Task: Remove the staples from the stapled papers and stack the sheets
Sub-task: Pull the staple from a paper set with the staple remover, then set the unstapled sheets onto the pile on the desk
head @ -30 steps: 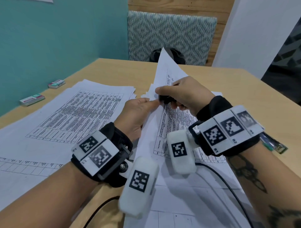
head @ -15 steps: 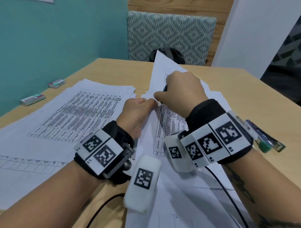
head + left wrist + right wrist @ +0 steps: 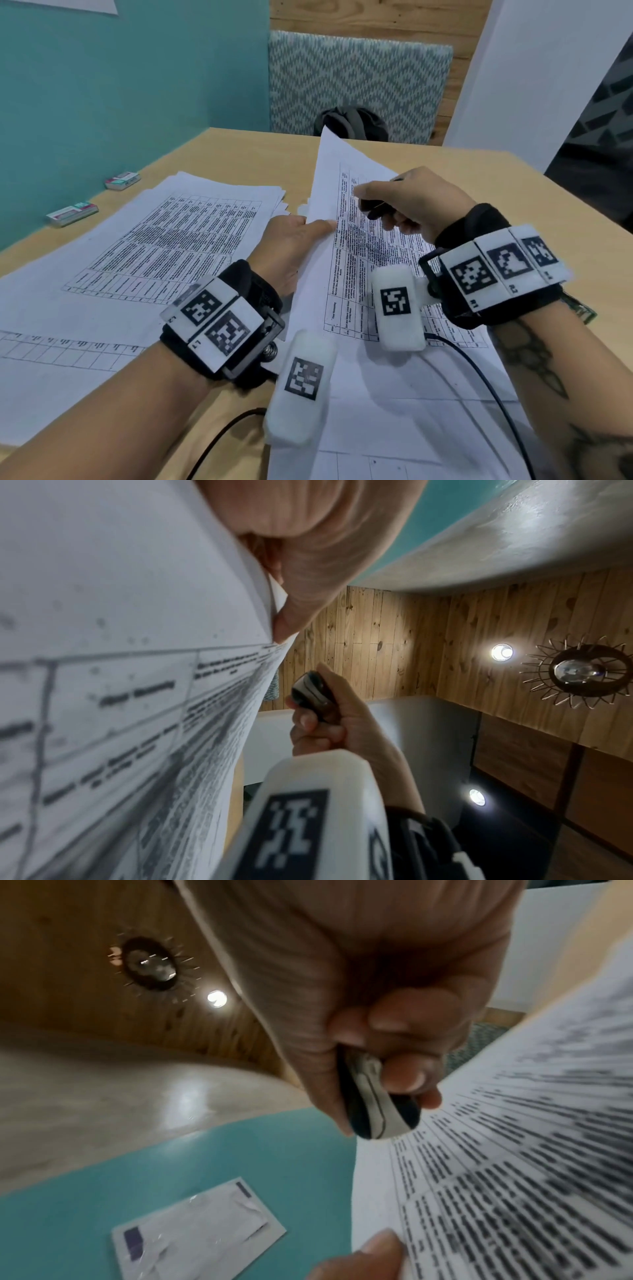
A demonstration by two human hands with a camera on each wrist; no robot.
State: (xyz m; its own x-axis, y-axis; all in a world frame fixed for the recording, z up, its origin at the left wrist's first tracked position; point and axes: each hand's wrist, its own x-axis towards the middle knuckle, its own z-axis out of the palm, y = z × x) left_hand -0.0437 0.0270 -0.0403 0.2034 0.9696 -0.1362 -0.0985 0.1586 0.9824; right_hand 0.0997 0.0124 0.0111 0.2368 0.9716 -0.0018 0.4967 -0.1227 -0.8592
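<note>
- The left hand (image 3: 289,246) pinches the edge of a lifted printed sheet (image 3: 337,192).
- The right hand (image 3: 416,205) grips a small glossy black staple remover (image 3: 371,209) above that sheet.
- A flat stack of papers (image 3: 164,240) lies to the left on the smooth wooden table (image 3: 513,192), beside a teal wall (image 3: 120,85).

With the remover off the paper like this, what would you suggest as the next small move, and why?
Probably lay the lifted white printed sheet on the flat stack of printed sheets at the left. The left hand pinches its edge, raised off the pile, while the right hand holds the small black staple remover clear of the corner. Whether the staple is fully out cannot be seen.
</note>
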